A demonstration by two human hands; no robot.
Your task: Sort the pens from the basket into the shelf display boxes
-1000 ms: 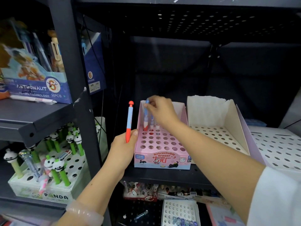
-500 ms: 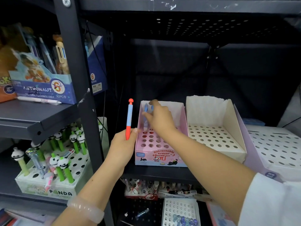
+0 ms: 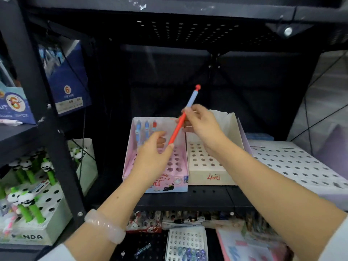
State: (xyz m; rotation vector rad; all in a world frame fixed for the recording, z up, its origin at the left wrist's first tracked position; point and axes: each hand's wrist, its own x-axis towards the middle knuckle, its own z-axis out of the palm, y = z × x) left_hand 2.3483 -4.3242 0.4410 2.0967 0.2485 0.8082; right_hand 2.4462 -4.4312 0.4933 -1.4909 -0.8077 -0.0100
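Dark shelf (image 3: 184, 199); above the pink box (image 3: 130, 166), the pen (image 3: 181, 119) slants between both hands; left hand (image 3: 152, 159) pinches its lower end, right hand (image 3: 201, 123) its middle.

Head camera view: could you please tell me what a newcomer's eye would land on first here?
The red and blue pen stands out, held tilted at centre between both hands: the left hand at its lower red end, the right hand pinching its middle. Beneath it sits the pink display box with three pens standing in its back row, and at far left are green panda pens in a white box.
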